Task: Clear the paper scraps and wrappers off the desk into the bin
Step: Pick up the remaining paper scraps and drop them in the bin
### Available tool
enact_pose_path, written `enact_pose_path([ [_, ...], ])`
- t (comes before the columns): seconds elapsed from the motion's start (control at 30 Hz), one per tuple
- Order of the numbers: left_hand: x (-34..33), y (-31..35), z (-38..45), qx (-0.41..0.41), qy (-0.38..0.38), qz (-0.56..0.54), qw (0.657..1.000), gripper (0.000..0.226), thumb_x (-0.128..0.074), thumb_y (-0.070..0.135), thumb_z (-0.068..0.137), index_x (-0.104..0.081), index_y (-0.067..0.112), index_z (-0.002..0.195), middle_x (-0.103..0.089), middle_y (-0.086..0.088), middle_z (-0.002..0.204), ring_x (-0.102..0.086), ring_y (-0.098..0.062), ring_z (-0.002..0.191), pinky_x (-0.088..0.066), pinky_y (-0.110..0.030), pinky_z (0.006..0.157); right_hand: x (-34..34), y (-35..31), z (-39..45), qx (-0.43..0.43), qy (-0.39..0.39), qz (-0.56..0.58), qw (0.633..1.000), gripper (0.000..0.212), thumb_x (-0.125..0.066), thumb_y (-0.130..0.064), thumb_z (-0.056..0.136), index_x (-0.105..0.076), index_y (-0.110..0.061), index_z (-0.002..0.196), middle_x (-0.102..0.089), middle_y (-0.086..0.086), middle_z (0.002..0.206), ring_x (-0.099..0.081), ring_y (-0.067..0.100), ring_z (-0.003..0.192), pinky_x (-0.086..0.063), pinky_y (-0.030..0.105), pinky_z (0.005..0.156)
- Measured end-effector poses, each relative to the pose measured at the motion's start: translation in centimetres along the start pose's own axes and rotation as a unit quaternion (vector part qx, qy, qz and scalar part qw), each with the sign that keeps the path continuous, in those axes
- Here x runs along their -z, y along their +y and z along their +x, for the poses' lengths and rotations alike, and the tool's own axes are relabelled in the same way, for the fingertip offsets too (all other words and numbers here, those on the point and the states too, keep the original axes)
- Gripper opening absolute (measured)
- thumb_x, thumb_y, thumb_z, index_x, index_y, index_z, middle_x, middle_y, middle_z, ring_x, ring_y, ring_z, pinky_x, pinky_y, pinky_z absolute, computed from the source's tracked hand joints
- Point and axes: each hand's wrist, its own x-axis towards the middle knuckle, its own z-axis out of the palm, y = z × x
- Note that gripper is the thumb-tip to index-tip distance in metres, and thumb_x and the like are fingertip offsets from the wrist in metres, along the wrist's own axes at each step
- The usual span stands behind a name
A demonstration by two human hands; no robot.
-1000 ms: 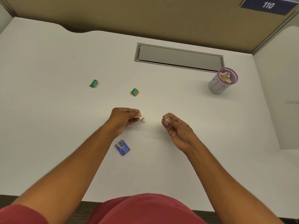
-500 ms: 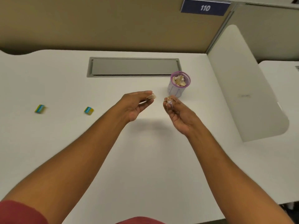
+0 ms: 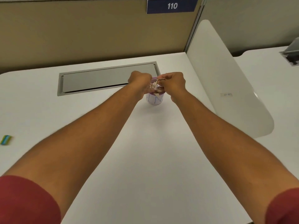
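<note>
Both hands meet over the mouth of the bin [image 3: 154, 99], a small white cup with a purple rim that stands directly beneath and between them. The right hand [image 3: 174, 83] is curled, thumb and fingers pinched on a thin pale scrap [image 3: 161, 79] that sticks out toward the left hand, just above the rim. The left hand [image 3: 140, 81] is also curled, knuckles up, its fingertips turned down toward the bin's opening; whether it grips anything cannot be told, since the fingers hide what lies under them. Between the two hands, crumpled paper scraps [image 3: 153, 88] rise out of the bin, which looks close to full.

The step in hand appears to be the drop: the scraps have been carried to the bin and are poised over it, not yet let go. The next move calls for opening the fingers squarely above the rim so the pieces fall inside. With the heap already standing proud of the rim, light paper could slide off and land on the desk [image 3: 153, 159], so a gentle press down may be needed. The cup looks light and could tip if nudged sideways.

Beyond the hands lies a grey recessed panel [image 3: 97, 80] in the desk. Far to the left of the left forearm, a small green and blue wrapper [image 3: 5, 139] lies at the frame's edge, so clearing is probably not finished.
</note>
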Motion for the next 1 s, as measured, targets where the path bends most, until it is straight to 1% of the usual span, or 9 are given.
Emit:
enact_pose_path([
  [0.17, 0.7, 1.2, -0.5, 0.028, -0.020, -0.023, 0.999, 0.010, -0.043, 0.000, 0.105, -0.052, 0.004, 0.103, -0.064, -0.019, 0.100, -0.075, -0.036, 0.099, -0.065, -0.044, 0.091, -0.6, -0.2, 0.5, 0.093, -0.040, -0.122, 0.987, 0.016, -0.077, -0.011, 0.090, -0.081, -0.008, 0.105, -0.077, 0.011, 0.109, -0.075, 0.027, 0.095, -0.064, 0.038, 0.085],
  [0.33, 1.2, 1.2, -1.3, 0.007, -0.054, -0.046, 0.998, 0.030, -0.039, 0.002, 0.107, -0.057, -0.001, 0.131, -0.063, -0.017, 0.103, -0.072, -0.036, 0.102, -0.066, -0.051, 0.086, -0.1, -1.8, 0.3, 0.153, -0.144, -0.317, 0.925, 0.029, -0.079, -0.021, 0.087, -0.080, -0.015, 0.115, -0.076, 0.011, 0.115, -0.065, 0.022, 0.088, -0.052, 0.027, 0.070],
  [0.43, 2.2, 0.3, -1.2, -0.044, -0.030, -0.028, 0.998, 0.034, -0.040, 0.006, 0.107, -0.066, 0.004, 0.128, -0.072, -0.016, 0.113, -0.075, -0.030, 0.101, -0.068, -0.044, 0.074, 0.6, -2.8, 0.1, 0.171, -0.164, -0.344, 0.908, 0.033, -0.082, -0.016, 0.085, -0.079, -0.020, 0.117, -0.074, 0.009, 0.119, -0.062, 0.021, 0.087, -0.042, 0.018, 0.053],
  [0.53, 3.7, -3.2, -0.8, -0.111, 0.013, 0.042, 0.993, 0.031, -0.045, 0.015, 0.103, -0.075, 0.010, 0.110, -0.078, -0.011, 0.101, -0.076, -0.027, 0.089, -0.067, -0.042, 0.076, 1.8, -3.2, 0.4, 0.177, -0.148, -0.343, 0.911, 0.028, -0.078, -0.005, 0.087, -0.081, -0.020, 0.110, -0.073, 0.011, 0.122, -0.068, 0.026, 0.100, -0.054, 0.024, 0.067],
  [0.63, 4.9, -9.3, -0.6, -0.196, 0.044, 0.218, 0.955, 0.028, -0.052, 0.019, 0.098, -0.078, 0.017, 0.107, -0.079, -0.007, 0.109, -0.072, -0.030, 0.104, -0.059, -0.041, 0.094, 2.1, -2.9, 0.4, 0.201, -0.116, -0.371, 0.899, 0.024, -0.077, -0.004, 0.087, -0.081, -0.014, 0.109, -0.073, 0.015, 0.119, -0.069, 0.032, 0.105, -0.059, 0.035, 0.084],
  [0.7, 4.9, -13.6, -0.8, -0.217, 0.005, 0.389, 0.895, 0.034, -0.054, 0.030, 0.102, -0.069, 0.020, 0.130, -0.064, -0.011, 0.144, -0.056, -0.033, 0.136, -0.043, -0.043, 0.116, 1.8, -2.4, -0.1, 0.225, -0.114, -0.402, 0.880, 0.025, -0.078, -0.007, 0.088, -0.080, -0.012, 0.112, -0.073, 0.016, 0.119, -0.070, 0.033, 0.104, -0.057, 0.035, 0.086],
  [0.77, 4.3, -17.4, -1.1, -0.180, -0.048, 0.522, 0.832, 0.062, -0.043, 0.057, 0.103, -0.038, 0.030, 0.158, -0.019, -0.008, 0.174, -0.013, -0.036, 0.161, -0.014, -0.055, 0.129, 1.2, -1.7, -0.5, 0.248, -0.132, -0.451, 0.847, 0.030, -0.079, -0.010, 0.088, -0.078, -0.012, 0.118, -0.071, 0.019, 0.123, -0.070, 0.035, 0.105, -0.057, 0.036, 0.088],
  [0.87, 3.2, -21.5, -1.8, -0.151, -0.088, 0.588, 0.790, 0.095, -0.023, 0.089, 0.088, 0.004, 0.039, 0.165, 0.025, 0.002, 0.173, 0.025, -0.038, 0.158, 0.010, -0.069, 0.122, 0.4, -0.7, -0.7, 0.272, -0.167, -0.518, 0.793, 0.038, -0.075, -0.007, 0.089, -0.073, -0.013, 0.126, -0.066, 0.020, 0.129, -0.067, 0.038, 0.109, -0.056, 0.039, 0.092],
  [1.0, 3.6, -23.3, -1.9, -0.194, -0.082, 0.591, 0.779, 0.107, -0.025, 0.095, 0.080, 0.016, 0.040, 0.163, 0.035, 0.001, 0.170, 0.036, -0.037, 0.154, 0.018, -0.070, 0.120, 0.0, -0.2, -0.7, 0.287, -0.185, -0.550, 0.762, 0.039, -0.068, -0.005, 0.092, -0.066, -0.007, 0.131, -0.064, 0.020, 0.129, -0.064, 0.041, 0.115, -0.052, 0.040, 0.091],
])
